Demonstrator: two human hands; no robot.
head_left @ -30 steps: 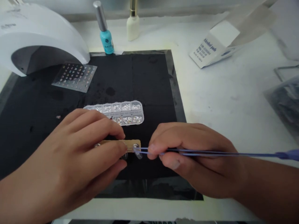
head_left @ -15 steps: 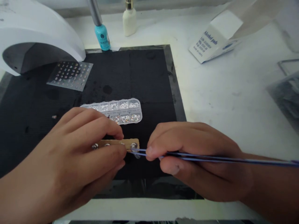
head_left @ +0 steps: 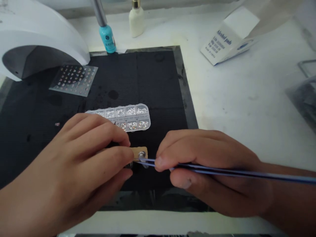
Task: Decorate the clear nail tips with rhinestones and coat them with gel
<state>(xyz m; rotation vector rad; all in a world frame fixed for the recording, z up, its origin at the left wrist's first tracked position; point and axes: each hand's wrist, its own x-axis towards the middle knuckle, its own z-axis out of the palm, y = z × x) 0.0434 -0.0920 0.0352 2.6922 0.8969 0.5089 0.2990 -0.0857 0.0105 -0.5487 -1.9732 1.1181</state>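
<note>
My left hand [head_left: 74, 154] is at lower left, fingers curled over and clamped on a tan strip [head_left: 139, 152], which sits low and centre, just above the near edge of the mat. Only its right end shows past my fingers, with a silver stud [head_left: 141, 154] on it. My right hand [head_left: 209, 171] comes in from lower right, pinching blue tweezers [head_left: 237, 171], held nearly level. Their tips reach the stud; can't tell if they're gripping it. Hands are apart, not touching, with the strip end between them.

Under both is a black mat [head_left: 158, 75]. Just past my left fingers, a clear rhinestone case [head_left: 118, 118] lies on it, two rows of compartments, partly behind those fingers. A stray stone [head_left: 57, 124] sits left of that. Further up is a rhinestone sheet [head_left: 74, 80], by a white UV nail lamp [head_left: 41, 33] at upper left. Top centre: teal nail polish [head_left: 106, 39] and a white bottle [head_left: 136, 23]. Upper right, on the white table [head_left: 234, 98]: an alcohol pads box [head_left: 227, 44]. Far right edge: a plastic bag [head_left: 302, 98].
</note>
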